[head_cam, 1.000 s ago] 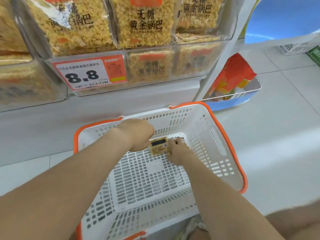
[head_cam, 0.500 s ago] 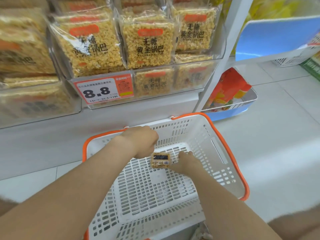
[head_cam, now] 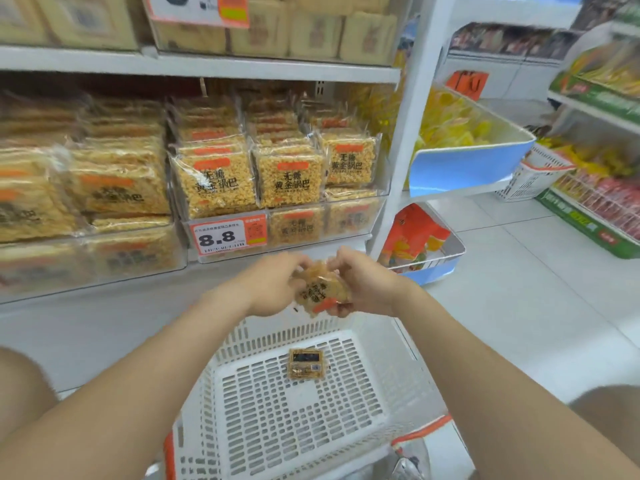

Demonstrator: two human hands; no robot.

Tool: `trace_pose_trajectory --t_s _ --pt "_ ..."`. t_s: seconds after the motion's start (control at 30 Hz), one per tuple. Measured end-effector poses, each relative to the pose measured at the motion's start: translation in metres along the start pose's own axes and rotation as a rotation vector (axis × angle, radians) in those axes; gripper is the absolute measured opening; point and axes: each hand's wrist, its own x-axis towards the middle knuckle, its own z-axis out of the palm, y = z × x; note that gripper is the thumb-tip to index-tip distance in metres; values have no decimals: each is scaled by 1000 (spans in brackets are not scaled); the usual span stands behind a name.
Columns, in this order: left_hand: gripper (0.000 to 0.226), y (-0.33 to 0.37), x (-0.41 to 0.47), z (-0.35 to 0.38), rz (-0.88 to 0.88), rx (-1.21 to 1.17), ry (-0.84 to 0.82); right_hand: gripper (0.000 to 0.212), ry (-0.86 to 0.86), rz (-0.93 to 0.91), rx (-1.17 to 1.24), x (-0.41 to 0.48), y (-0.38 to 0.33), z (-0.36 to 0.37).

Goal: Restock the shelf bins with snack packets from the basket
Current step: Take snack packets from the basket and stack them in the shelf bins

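Observation:
Between my two hands I hold a clear snack packet [head_cam: 320, 292] of yellow rice crust with black print and an orange label, raised above the basket. My left hand [head_cam: 273, 285] grips its left side and my right hand [head_cam: 363, 285] grips its right side. Below them, the white plastic basket [head_cam: 391, 393] with orange rim sits on the floor. One small packet [head_cam: 306, 364] lies face down on its bottom. Just beyond my hands stands the clear shelf bin [head_cam: 353, 216] with the 8.8 price tag [head_cam: 221, 237], filled with upright packets of the same snack.
More clear bins of similar packets fill the shelf to the left [head_cam: 86, 202]. A white shelf post [head_cam: 405, 133] stands right of the bin. Blue trays [head_cam: 467, 168] with yellow and orange bags hang to the right. Across the tiled aisle [head_cam: 519, 289] is another shelf rack.
Both hands rose out of the basket with a packet held between them. My view tilted up toward the shelf. One small packet stays on the basket bottom.

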Motion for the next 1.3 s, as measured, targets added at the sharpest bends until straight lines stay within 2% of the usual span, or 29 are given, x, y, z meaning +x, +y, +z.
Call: trace_pose_trajectory --t_s 0.1,0.17,0.27,0.33,0.4,0.47,0.6,0.67,0.77,0.83,0.93,1.03,1.17,1.23,1.3 --pt "19 12 -12 -24 4 -187 90 57 44 -1 -32 -24 -31 -5" --pt "17 20 -19 -38 27 -284 163 48 188 -23 -79 -33 -53 -7" --pt "14 32 -28 -57 44 -358 244 36 417 -208 -392 -44 -81 -8" --pt "17 38 -31 -66 52 -310 282 27 414 -316 -542 -54 -96 -7" --pt "16 45 -32 -68 56 -291 348 42 337 -278 -550 -62 -106 -6" --pt "11 52 -29 -66 35 -330 433 52 305 -230 -490 -64 -109 -5" --pt "7 59 -27 -64 -88 -461 458 57 465 -288 -222 -55 -104 -12" --pt "18 62 -28 -67 -124 -569 411 50 457 -320 -187 -55 -108 -15" --pt "39 66 -29 -70 -101 -787 408 32 338 -373 -196 -61 -118 -16" --pt "27 66 -28 -71 -57 -844 382 31 267 -414 -192 -64 -120 -18" --pt "16 63 -23 -67 -53 -911 339 30 299 -433 -279 -63 -119 -22" --pt "17 61 -18 -61 -68 -962 352 35 388 -437 -406 -61 -118 -26" --pt "21 64 -12 -56 6 -944 411 27 351 -516 -522 -59 -113 -30" --pt "21 67 -9 -55 38 -958 470 26 402 -581 -572 -59 -117 -36" --pt "18 68 -6 -55 55 -839 634 26 560 -665 -670 -57 -121 -46"
